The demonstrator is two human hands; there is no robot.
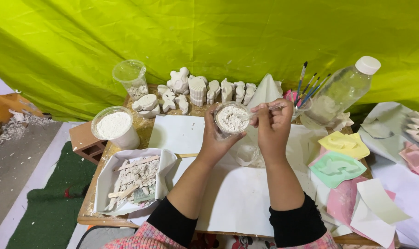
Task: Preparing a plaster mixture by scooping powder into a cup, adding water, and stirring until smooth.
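Left hand (217, 138) wrapped around a small clear cup (231, 118) of white powder, held above the middle of the desk (88, 210). Right hand (274, 125) closed on a thin stirring stick (264, 110), its tip reaching into the cup; both sleeves are black. Directly beneath the hands, a white paper sheet (237, 198) covers the desk, with a crumpled clear plastic piece (249, 154) lying on it.

To the left: a tub of white powder (113, 125), a paper-lined tray of broken plaster bits (134, 180) and an empty clear cup (130, 76). Behind the held cup: a row of white plaster figures (198, 90) and a white cone (266, 90). To the right: a jar of paintbrushes (306, 90), a tilted plastic bottle (343, 87) with a white cap, a yellow mould (344, 144), a green mould (337, 168) and pink and white paper sheets (370, 203).

Backdrop: a yellow-green cloth (209, 37). At left, a brick (84, 142) and a green mat (48, 203) on the floor.
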